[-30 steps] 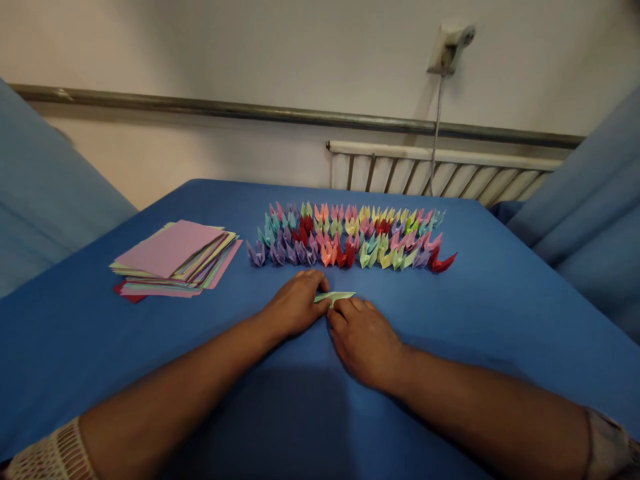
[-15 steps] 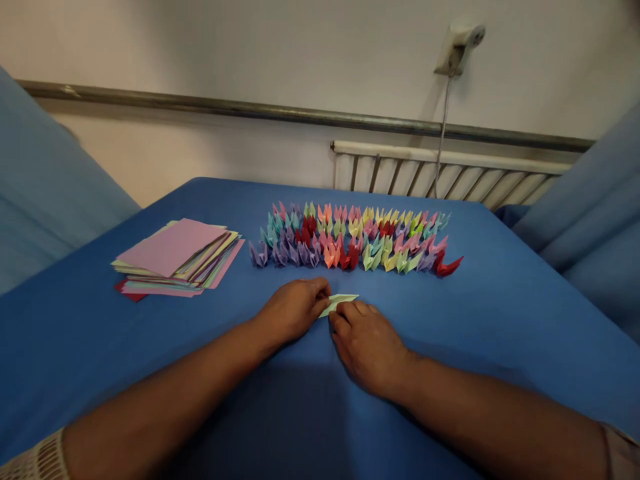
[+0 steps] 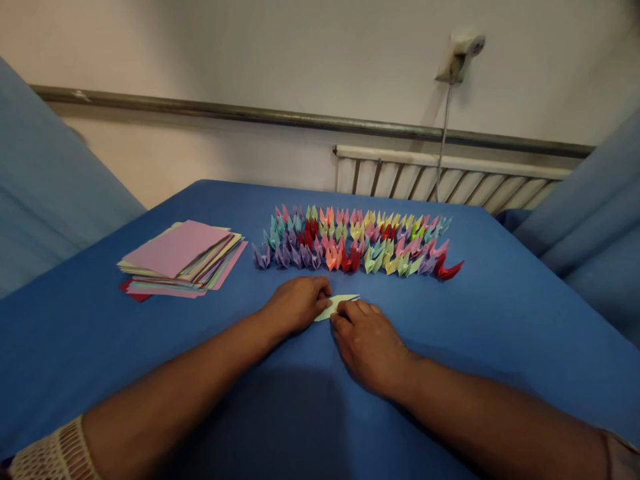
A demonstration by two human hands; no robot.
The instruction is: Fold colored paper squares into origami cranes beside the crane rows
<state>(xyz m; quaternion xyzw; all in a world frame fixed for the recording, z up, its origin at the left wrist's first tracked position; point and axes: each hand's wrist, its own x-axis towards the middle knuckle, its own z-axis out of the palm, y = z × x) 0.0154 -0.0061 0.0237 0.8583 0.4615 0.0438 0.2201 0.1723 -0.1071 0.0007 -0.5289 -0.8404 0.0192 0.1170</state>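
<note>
A small pale green piece of folded paper (image 3: 327, 310) lies on the blue-covered table between my hands. My left hand (image 3: 299, 303) grips its left side, thumb and fingers closed at the edge. From the right, my right hand (image 3: 367, 340) presses curled fingers onto the paper's near right part, covering some of it. Just beyond the hands stand rows of colourful folded paper cranes (image 3: 350, 257), in purple, red, yellow, green and pink.
A stack of coloured square paper (image 3: 177, 250) with a pink sheet on top rests at the left. Behind the blue table (image 3: 450, 333) are a wall, a metal rail (image 3: 275, 117) and a radiator (image 3: 450, 160). Blue curtains (image 3: 45, 180) hang at both sides.
The pale green paper's near flap now lies flatter, and its outline looks narrower and more pointed at the left. Both hands stay almost in place; the view has shifted slightly.
</note>
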